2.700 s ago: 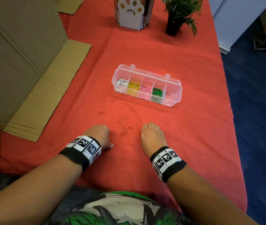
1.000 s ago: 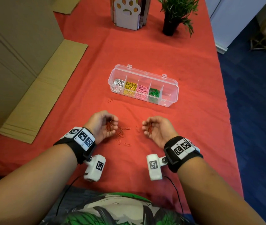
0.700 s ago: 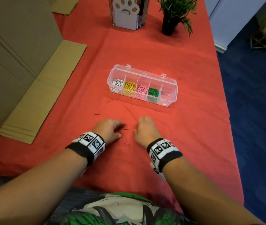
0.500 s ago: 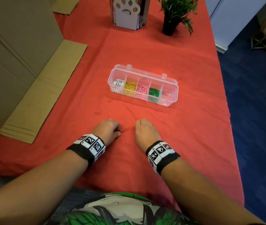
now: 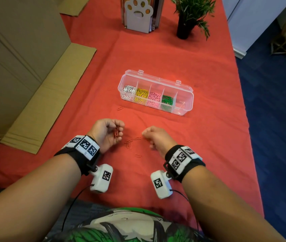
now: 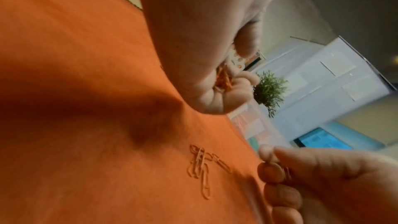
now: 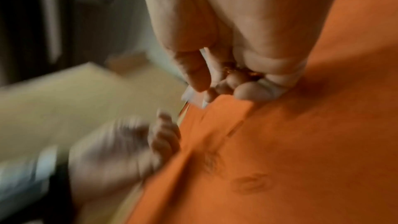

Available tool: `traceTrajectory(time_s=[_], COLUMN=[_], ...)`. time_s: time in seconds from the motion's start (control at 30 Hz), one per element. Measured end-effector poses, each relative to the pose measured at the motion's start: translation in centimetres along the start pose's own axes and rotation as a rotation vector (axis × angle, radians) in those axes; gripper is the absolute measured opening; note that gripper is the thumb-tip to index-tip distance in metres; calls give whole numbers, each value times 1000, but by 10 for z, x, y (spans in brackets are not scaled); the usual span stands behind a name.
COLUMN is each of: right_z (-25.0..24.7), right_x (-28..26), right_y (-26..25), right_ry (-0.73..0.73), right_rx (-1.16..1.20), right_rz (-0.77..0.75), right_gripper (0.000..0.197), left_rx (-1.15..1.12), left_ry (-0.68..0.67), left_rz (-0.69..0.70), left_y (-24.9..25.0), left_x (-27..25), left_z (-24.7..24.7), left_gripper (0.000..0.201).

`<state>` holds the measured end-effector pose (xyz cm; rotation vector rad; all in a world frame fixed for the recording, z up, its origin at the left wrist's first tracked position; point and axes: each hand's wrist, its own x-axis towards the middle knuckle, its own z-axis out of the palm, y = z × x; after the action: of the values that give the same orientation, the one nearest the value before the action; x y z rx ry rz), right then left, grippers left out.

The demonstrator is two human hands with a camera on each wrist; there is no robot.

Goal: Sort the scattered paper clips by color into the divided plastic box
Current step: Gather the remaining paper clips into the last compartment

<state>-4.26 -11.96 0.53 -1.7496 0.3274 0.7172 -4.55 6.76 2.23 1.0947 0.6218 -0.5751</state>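
Note:
The clear divided box (image 5: 185, 95) lies open on the red cloth, with white, yellow, pink and green clips in separate compartments; its right end compartment looks almost bare. My left hand (image 5: 119, 131) is turned palm-inward and holds a bunch of red paper clips (image 5: 116, 132), which also show as red clips (image 6: 223, 81) in the left wrist view. My right hand (image 5: 146, 136) is curled, pinching red clips (image 7: 241, 71) in its fingers. Between the hands several loose red clips (image 5: 130, 144) lie on the cloth. One more clip (image 5: 120, 108) lies near the box's left end.
Flattened cardboard (image 5: 48, 95) covers the table's left side. A paw-print file holder (image 5: 138, 14) and a small potted plant (image 5: 189, 16) stand at the far end. The cloth's right edge (image 5: 243, 110) drops to blue floor.
Both hands were palm-down on the clips half a second ago; now they are lifted and turned inward with red clips in them. Fewer clips lie loose between them.

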Motion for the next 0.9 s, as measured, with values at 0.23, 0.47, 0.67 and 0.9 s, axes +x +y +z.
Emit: traceTrajectory(time_s=[0.23,0.47,0.67,0.9], right_z=[41,53,25,-13], right_x=[-11,-23,-13,-15], right_y=[12,20,17,12], right_ry=[158,128,99,13], right_rx=[-1050,-1219,-956,83], right_rz=[-338,-561,-350,-85], right_gripper=[45,20,17,25], left_rx=[1057,1406,1426,389], left_ry=[469,609,578,161], left_rz=[413,493,499,177], left_y=[-8,-1,-3,1], left_x=[12,19,18,8], left_z=[-10,-43,-36,-9], left_gripper=[14,33,16,12])
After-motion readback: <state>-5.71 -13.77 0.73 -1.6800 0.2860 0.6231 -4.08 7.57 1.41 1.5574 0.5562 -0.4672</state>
